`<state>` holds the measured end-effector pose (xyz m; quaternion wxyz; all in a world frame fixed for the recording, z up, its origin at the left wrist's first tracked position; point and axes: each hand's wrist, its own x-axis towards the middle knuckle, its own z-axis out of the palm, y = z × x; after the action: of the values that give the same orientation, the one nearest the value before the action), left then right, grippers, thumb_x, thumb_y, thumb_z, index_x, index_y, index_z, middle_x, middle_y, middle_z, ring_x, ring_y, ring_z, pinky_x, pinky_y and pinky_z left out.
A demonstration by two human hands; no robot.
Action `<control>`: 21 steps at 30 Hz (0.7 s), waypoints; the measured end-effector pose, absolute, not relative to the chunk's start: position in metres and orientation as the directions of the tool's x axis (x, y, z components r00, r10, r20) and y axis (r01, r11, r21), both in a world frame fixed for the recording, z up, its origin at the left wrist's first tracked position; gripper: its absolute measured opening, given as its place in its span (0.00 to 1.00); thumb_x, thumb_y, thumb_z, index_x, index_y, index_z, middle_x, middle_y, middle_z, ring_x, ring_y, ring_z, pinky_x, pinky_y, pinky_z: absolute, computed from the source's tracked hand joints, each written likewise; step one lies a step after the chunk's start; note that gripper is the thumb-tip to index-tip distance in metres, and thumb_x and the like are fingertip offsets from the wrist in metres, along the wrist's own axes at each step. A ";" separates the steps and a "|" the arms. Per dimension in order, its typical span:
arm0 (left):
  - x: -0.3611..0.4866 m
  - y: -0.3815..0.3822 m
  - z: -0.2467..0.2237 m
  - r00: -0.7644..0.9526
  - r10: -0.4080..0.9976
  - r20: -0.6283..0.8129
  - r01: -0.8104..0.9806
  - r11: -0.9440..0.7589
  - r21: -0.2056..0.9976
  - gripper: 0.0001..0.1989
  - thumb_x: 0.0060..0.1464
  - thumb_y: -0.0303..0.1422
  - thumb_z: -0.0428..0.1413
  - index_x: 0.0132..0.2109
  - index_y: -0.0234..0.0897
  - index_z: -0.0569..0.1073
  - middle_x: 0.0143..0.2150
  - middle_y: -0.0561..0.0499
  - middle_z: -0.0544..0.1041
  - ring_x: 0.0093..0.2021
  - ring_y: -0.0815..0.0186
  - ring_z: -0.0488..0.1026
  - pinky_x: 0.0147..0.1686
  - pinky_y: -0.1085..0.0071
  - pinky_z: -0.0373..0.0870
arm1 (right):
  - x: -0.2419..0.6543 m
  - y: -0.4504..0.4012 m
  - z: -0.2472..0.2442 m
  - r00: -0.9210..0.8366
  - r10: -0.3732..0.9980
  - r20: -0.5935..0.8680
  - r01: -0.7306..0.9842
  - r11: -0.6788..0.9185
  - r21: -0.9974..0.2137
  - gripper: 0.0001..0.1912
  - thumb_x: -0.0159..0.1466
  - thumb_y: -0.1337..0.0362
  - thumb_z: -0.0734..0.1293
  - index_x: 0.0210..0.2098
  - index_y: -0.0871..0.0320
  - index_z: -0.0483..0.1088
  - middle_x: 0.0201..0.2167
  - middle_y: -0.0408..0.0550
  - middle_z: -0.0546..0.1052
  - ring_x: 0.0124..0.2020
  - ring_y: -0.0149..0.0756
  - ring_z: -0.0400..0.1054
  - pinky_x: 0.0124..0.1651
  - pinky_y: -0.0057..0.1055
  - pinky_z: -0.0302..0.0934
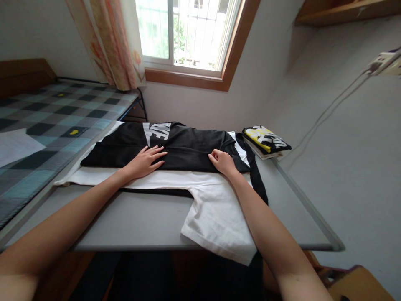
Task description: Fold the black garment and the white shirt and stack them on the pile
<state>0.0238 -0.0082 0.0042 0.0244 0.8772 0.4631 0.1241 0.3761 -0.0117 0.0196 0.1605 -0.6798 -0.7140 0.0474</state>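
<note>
A black T-shirt (194,144) with white lettering lies sideways across the table, its near side folded over lengthwise. My left hand (145,162) rests flat on this folded strip, fingers spread. Near the collar end, my right hand (222,162) is closed, fingers curled against the black cloth; its fingertips are partly hidden. Beneath it lies a white T-shirt (216,213), one sleeve hanging over the table's front edge. More black cloth (258,179) shows under the white shirt at the right.
A grey table (134,217) carries the clothes. At its back right sits a folded stack (266,140) of black, yellow and white cloth. A bed with a checked cover (75,110) adjoins on the left. Cords (326,113) run down from a power strip (384,62) at the right wall.
</note>
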 end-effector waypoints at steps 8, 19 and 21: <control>0.024 -0.008 0.005 0.542 0.817 0.196 0.805 -0.571 0.158 0.27 0.68 0.46 0.43 0.67 0.45 0.69 0.72 0.47 0.63 0.73 0.55 0.58 0.71 0.47 0.49 | 0.377 -0.011 0.018 -0.024 0.986 0.164 0.955 0.072 -0.289 0.11 0.70 0.57 0.64 0.35 0.53 0.74 0.32 0.47 0.81 0.33 0.39 0.73 0.33 0.29 0.51; 0.025 -0.009 0.005 0.542 0.819 0.188 0.808 -0.570 0.149 0.28 0.68 0.46 0.42 0.67 0.42 0.69 0.72 0.45 0.63 0.73 0.54 0.57 0.71 0.47 0.48 | 0.376 -0.012 0.020 -0.026 0.986 0.167 0.953 0.075 -0.294 0.11 0.70 0.57 0.64 0.34 0.53 0.73 0.31 0.47 0.81 0.33 0.39 0.73 0.32 0.30 0.50; 0.025 -0.009 0.005 0.541 0.820 0.186 0.810 -0.568 0.149 0.28 0.68 0.46 0.42 0.67 0.42 0.69 0.72 0.45 0.63 0.73 0.55 0.57 0.71 0.47 0.48 | 0.376 -0.012 0.020 -0.025 0.985 0.170 0.953 0.075 -0.293 0.11 0.70 0.57 0.64 0.33 0.53 0.73 0.31 0.47 0.81 0.33 0.39 0.73 0.32 0.30 0.49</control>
<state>0.0246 -0.0089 0.0051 0.0227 0.8774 0.4645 0.1178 0.3762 -0.0124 0.0197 0.1652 -0.6785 -0.7142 0.0485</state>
